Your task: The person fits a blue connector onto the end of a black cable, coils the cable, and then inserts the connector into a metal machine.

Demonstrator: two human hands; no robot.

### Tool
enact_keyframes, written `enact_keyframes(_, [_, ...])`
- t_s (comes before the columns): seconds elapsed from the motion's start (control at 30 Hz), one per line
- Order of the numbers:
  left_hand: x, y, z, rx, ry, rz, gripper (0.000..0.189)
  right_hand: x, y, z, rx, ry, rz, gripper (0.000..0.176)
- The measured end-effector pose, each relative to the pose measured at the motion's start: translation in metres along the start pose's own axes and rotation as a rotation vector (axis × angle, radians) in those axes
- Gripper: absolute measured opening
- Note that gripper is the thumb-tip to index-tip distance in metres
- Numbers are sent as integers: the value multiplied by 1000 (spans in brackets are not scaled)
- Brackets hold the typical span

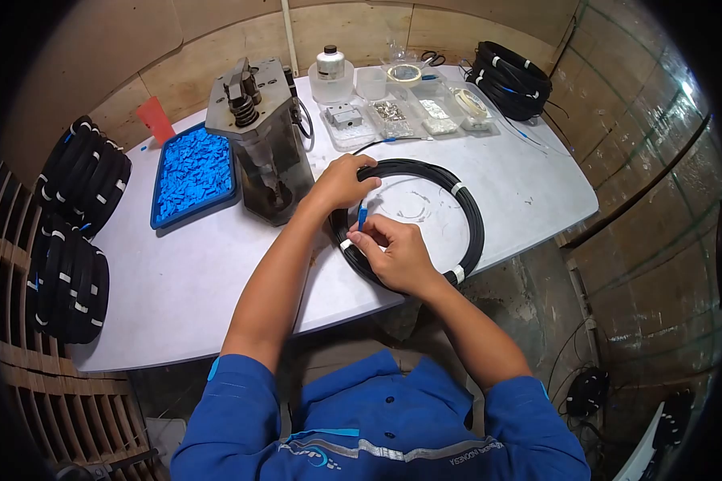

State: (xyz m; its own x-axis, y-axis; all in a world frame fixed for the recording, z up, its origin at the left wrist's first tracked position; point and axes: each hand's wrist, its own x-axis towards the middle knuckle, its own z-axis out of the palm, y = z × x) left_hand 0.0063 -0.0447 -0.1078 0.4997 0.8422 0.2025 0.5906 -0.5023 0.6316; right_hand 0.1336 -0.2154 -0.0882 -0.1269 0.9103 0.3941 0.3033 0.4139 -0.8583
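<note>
A coil of black cable (475, 216), banded with white tape, lies on the white table in front of me. My left hand (346, 188) is closed over the coil's upper left side, its thumb on the inner edge. Inside the ring, my right hand (395, 252) pinches a small blue connector (363, 215) between thumb and fingers, pointing upward with a pale tip. Part of the connector is hidden by the fingers. Another blue-tipped cable end (390, 139) rests just beyond the coil.
A metal press (269, 152) stands left of my hands, beside a tray (234, 191) of blue connector parts. Clear boxes of small parts (393, 116) and a white bottle (330, 62) sit at the back. More cable coils (512, 84) stand back right, others (68, 280) along the left edge.
</note>
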Motion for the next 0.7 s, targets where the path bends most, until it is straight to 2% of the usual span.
enact_keyframes(0.07, [-3,-2,3,73,41,-1,46,1,6,-8,-63,-47,163,18])
enact_keyframes(0.17, [-1,-3,9,162,101,-16,42,0,11,-23,-202,-135,185,20])
enact_keyframes(0.2, [-1,-3,10,150,107,-49,42,-4,13,-29,-299,-182,168,31])
enact_keyframes(0.23, [-1,-2,11,138,115,-83,42,-7,13,-36,-296,-184,167,31])
enact_keyframes(0.33, [-1,1,8,128,94,-139,42,-13,12,-64,-261,-398,243,45])
enact_keyframes(0.43, [-2,5,2,134,49,-164,44,-11,13,-92,-247,-181,246,37])
enact_keyframes(0.53, [-4,5,1,174,16,-140,48,1,45,-119,-508,166,197,36])
enact_keyframes(0.57, [-5,6,0,175,14,-137,48,6,50,-127,-544,241,248,38])
enact_keyframes(0.67, [-7,11,-6,190,-69,-194,50,18,79,-147,-656,357,234,41])
enact_keyframes(0.7, [-7,11,-5,196,-83,-215,47,20,84,-151,-677,320,342,42])
